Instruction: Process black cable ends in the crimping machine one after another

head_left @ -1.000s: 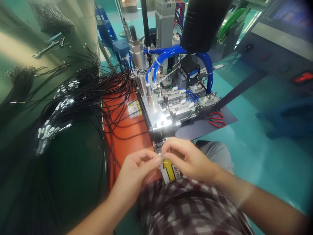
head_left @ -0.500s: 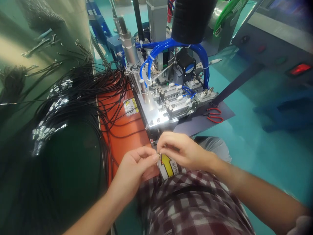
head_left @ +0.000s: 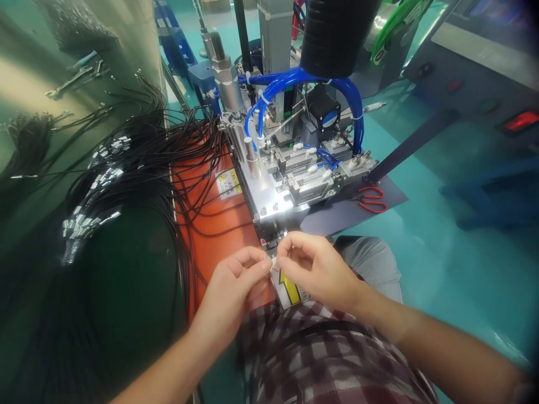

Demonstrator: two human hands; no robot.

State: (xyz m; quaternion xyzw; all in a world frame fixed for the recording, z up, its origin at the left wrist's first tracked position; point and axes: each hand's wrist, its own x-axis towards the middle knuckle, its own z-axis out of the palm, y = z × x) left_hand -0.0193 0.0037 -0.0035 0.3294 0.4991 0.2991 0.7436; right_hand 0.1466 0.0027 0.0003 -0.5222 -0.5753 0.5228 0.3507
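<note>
My left hand (head_left: 236,283) is closed in a pinch, thumb against forefinger, on thin wires (head_left: 275,269) whose fine pale and reddish ends stick out at the fingertips. Right beside it, my right hand (head_left: 318,266) pinches at the same wires, its thumb and forefinger almost meeting the left fingertips. Most of what lies between the fingers is hidden. Both hands are above a label with a yellow arrow (head_left: 289,287), in front of a metal bench machine (head_left: 278,196).
Black cables (head_left: 138,188) with shiny ends lie bundled at left, some crossing the orange machine base (head_left: 227,224). Red-handled pliers (head_left: 373,200) rest on the grey plate (head_left: 332,219) at right. Blue air tubes (head_left: 357,123) arch over the machine. A control box (head_left: 475,73) stands at right.
My right fingers have shifted slightly and cover more of the arrow label. The wire ends show at a different angle. The whole view has moved slightly.
</note>
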